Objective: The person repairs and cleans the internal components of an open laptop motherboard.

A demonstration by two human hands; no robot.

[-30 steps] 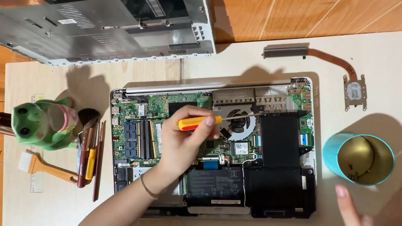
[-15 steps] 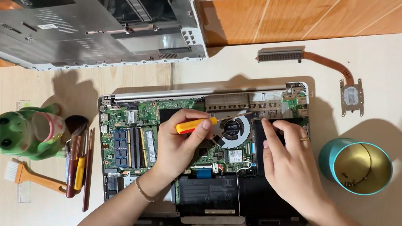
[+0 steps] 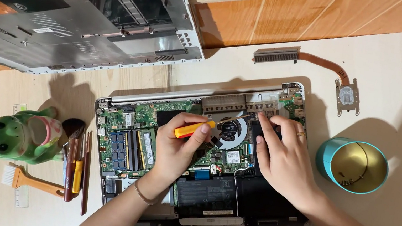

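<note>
Overhead view of my workbench. The pale wooden table (image 3: 377, 70) carries everything. At upper left lies the detached grey bottom cover (image 3: 83, 10), inner face up. At centre is the opened laptop (image 3: 195, 154), with green circuit board, black battery along the near edge and a round black cooling fan (image 3: 232, 129) near the hinge. To its right stands a teal tin (image 3: 352, 166) with a gold interior, mouth toward the camera. Above that lies the removed copper heat pipe (image 3: 319, 67), with its finned block and metal bracket.

My right hand (image 3: 284, 160) rests over the board just right of the fan; its fingers are bent and close together, tips pressed down at the upper edge of the chassis. I cannot tell whether they pinch anything.

My left hand (image 3: 177, 149) pinches a screwdriver (image 3: 193, 129) with yellow-and-orange handle between thumb and curled fingers, its shaft angled toward the fan.

At far left: a green frog-shaped holder (image 3: 22, 134), then brushes and hand tools (image 3: 76, 168) laid beside the laptop.
</note>
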